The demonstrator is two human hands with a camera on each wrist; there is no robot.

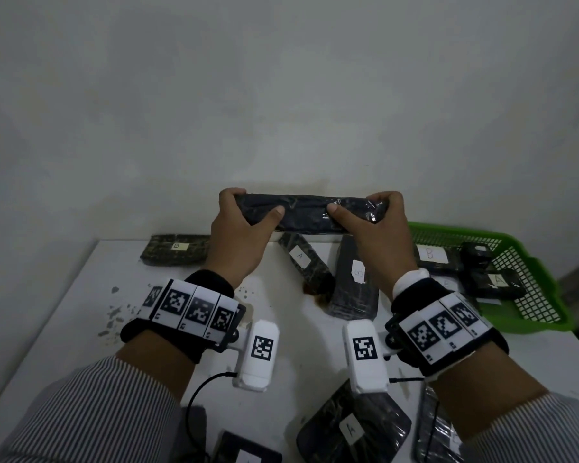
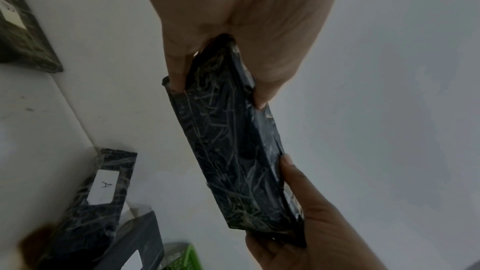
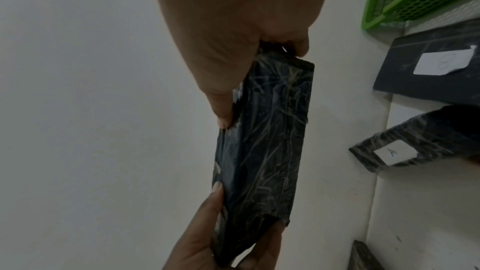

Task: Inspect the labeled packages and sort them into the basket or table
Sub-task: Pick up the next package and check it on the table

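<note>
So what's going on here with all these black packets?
A person holds one dark packet up off the table, the left hand and the right hand each gripping an end, apparently looking for its label; none shows on the visible faces. Other packets marked A or B lie on the table, and some in the green basket.

Plain sorting station, bare wall (image 1: 281,95), white table (image 1: 64,329), green basket (image 1: 532,315), lettered packages (image 1: 301,262)

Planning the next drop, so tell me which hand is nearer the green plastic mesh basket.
Right. The right hand grips the held black wrapped package's end just beside the green plastic mesh basket; the left hand grips the far end, away from it.
</note>
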